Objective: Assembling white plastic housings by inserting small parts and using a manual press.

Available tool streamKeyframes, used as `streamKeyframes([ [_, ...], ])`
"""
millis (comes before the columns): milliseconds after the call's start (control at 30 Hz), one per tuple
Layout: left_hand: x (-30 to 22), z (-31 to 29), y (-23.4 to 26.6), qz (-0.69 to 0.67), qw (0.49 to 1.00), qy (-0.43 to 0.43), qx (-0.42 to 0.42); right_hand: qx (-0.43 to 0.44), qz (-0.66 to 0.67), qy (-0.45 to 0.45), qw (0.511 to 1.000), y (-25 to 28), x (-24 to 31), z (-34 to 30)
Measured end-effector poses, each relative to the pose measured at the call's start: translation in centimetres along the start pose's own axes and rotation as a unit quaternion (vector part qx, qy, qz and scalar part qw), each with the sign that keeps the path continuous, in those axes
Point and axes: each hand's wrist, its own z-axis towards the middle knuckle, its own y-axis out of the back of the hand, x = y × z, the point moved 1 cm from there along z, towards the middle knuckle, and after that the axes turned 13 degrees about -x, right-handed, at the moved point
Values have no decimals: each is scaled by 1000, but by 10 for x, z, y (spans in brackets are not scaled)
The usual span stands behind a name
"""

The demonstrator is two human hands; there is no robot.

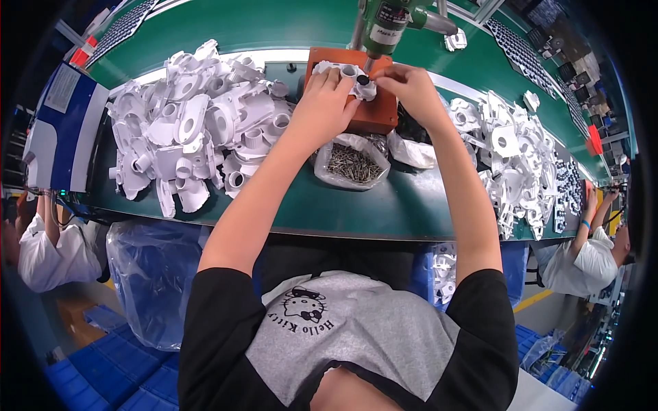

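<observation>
A white molded plastic part [370,92] sits on an orange block fixture [373,120], under the tip of a green press-like machine [385,31]. My left hand [327,103] holds the part from its left side, fingers over the top and thumb along the near edge. A small black round piece [363,80] lies on the part. Just right of it, my right hand [411,89] is closed in a pinch at the part's right edge; whatever is between the fingertips is too small to make out.
Heaps of white plastic parts lie left [185,130] and right [510,151] on the green bench. A bag of small metal screws or pins [354,164] stands before the fixture, beside a bag of dark pieces [413,147]. A blue-and-white machine [65,130] is far left. Other people sit at both sides.
</observation>
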Motion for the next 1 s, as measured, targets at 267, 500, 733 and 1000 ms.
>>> streamKeyframes([
  [267,0,0,2,-5,1000,-5,4,10,94,-48,994,-20,-22,21],
  [500,-2,0,2,-9,1000,-3,7,-13,132,-36,991,-24,-30,20],
  [733,-2,0,1,11,1000,-1,1,41,100,-69,992,-22,-22,20],
  [1000,3,-2,5,23,999,12,26,241,83,-102,962,-4,-12,64],
])
